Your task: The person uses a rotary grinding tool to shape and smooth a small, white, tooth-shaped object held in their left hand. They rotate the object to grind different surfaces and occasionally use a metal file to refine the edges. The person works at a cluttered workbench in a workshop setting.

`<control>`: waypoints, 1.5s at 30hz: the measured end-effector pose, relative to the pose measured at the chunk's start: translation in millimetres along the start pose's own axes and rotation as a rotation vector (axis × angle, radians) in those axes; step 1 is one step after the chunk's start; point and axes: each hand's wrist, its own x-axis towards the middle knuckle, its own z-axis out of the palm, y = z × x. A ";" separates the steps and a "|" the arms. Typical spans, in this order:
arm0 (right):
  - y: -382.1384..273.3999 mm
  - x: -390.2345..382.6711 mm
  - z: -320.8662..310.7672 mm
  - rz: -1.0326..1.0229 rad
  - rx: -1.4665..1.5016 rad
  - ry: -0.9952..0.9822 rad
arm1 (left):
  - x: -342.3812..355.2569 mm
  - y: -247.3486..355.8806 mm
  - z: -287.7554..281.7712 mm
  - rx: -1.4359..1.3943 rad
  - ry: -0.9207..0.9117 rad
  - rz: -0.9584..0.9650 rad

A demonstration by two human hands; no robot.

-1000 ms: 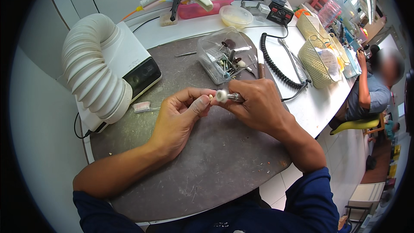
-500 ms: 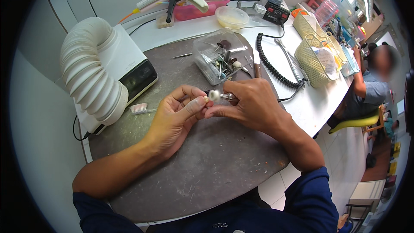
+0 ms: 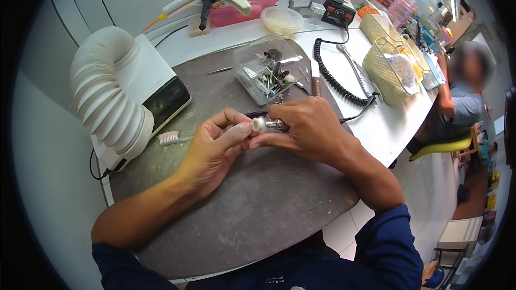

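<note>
Above the grey work mat (image 3: 258,220): handpiece (image 3: 275,124) gripped in right hand (image 3: 306,129), long axis pointing left. White polishing wheel (image 3: 259,124) at tip, pinched by left hand (image 3: 215,150) fingers.

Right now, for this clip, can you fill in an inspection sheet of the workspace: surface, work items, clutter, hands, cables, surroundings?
Surface: dark grey mat on a white bench, scuffed and dusty.
Work items: small white round tip on a metal handpiece, pinched between both hands.
Clutter: clear tub of small tool bits, toothbrush, pink tray, round lidded dish, woven baskets.
Hands: left hand has fingertips on the tip; right hand has a closed grip on the handpiece.
Cables: black coiled cord running to a small control box.
Surroundings: white ribbed suction hose on a white unit; another person seated at right.
</note>
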 end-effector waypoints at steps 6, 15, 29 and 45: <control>4.6 -0.4 1.8 0.034 -0.070 -0.007 | 2.1 3.5 6.7 0.060 0.025 -0.001; 9.4 -1.1 2.5 -0.030 -0.061 0.018 | 2.8 1.6 7.7 0.144 0.100 0.019; 9.4 -4.8 3.7 -0.036 -0.061 0.030 | 3.5 -0.6 7.8 0.102 0.053 0.059; 12.8 -5.5 2.4 -0.023 -0.067 0.008 | 6.7 -1.8 5.1 0.110 0.023 0.034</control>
